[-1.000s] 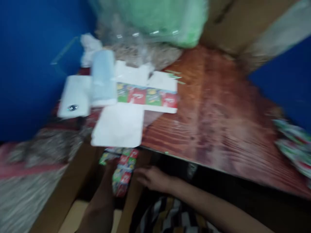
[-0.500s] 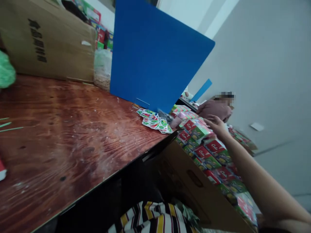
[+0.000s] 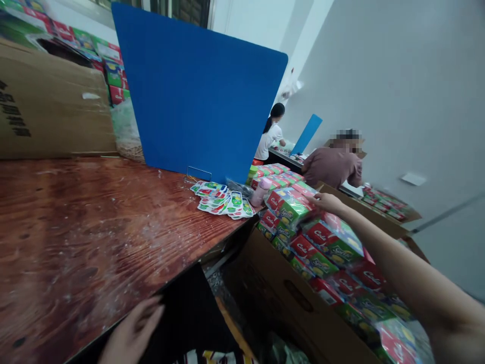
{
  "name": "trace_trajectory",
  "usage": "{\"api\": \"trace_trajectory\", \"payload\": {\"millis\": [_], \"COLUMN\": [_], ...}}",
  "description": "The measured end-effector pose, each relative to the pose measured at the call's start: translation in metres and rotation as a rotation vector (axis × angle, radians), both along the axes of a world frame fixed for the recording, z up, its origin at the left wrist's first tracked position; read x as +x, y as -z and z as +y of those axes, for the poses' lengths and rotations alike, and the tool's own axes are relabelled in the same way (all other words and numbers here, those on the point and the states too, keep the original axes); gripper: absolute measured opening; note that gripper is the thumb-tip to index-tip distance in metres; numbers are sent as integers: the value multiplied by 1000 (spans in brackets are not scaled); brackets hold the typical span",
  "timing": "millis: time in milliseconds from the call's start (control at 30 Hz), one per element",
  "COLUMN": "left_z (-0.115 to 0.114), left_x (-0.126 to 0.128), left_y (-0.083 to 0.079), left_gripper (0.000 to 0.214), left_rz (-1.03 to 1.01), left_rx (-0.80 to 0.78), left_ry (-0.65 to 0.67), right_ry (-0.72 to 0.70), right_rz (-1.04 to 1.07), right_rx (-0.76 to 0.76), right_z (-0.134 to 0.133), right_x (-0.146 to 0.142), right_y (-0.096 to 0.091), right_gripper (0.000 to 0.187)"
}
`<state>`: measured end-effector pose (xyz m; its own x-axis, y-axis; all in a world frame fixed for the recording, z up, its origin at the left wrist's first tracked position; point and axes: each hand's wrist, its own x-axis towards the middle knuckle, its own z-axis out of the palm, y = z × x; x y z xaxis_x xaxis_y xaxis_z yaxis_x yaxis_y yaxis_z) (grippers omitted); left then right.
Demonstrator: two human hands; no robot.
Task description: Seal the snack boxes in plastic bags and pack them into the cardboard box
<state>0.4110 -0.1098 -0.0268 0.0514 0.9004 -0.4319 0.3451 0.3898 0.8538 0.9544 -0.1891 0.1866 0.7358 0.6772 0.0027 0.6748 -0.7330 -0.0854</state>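
My right hand (image 3: 328, 203) reaches out over stacked small red and green boxes, its fingers closed at the right edge of a clear-wrapped pack of Cola and Sprite boxes (image 3: 287, 205). Other wrapped packs (image 3: 333, 240) lie beneath and beside that hand. Low in the view, my left hand (image 3: 132, 331) is blurred by motion at the table's front edge. Its thumb and fingers are apart, with nothing visible between them.
The wooden table (image 3: 113, 227) bears a blue panel (image 3: 204, 96), loose printed cards (image 3: 223, 199), a pink bottle (image 3: 261, 191) and a large carton (image 3: 56, 101). An open cardboard box (image 3: 280, 283) stands below its edge. Two people (image 3: 329, 164) work farther back.
My left hand has come into view at the bottom. My right hand's spread fingers have closed at the pack's edge. The view has shifted to the right.
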Motion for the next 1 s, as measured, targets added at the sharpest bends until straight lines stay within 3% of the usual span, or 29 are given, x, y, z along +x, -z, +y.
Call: {"api": "trace_trajectory", "payload": {"millis": [100,233,300,333,400,467,533,600,700,867,1000], "left_z": [-1,2,4,5,5,4,3,3,3,-5,-19], "left_x": [76,208,266,290,326,346,351,344,325,285,220], "left_y": [-41,-104,-123,-129,-133,-131,-124,-115,-103,-91,-73], "left_gripper": [47,92,116,117,105,84,68,59,54,47,43], "left_rz": [-343,-701,-738,-757,-766,-759,-748,-764,-863,-1090,-1157], "left_rx": [3,-174,-354,-431,-502,-503,-486,-474,-481,-586,-607], "left_ry": [402,667,672,650,563,446,366,342,339,366,306], "right_ry": [-71,-179,-224,-256,-341,-425,-412,-269,-91,-247,-349], "right_rz": [-23,-24,-30,-27,9,64,95,89,156,132,51], "right_rx": [-84,-131,-146,-154,-151,-86,53,165,149,-13,-12], "right_z": [4,3,2,2,-2,-10,-25,-47,-83,-124,-134], "right_x": [5,8,4,1,-6,-11,-8,0,11,2,3], "right_y": [10,14,13,13,10,6,1,-3,-5,-7,-2], "right_gripper": [51,54,56,57,61,63,65,71,85,98,92]}}
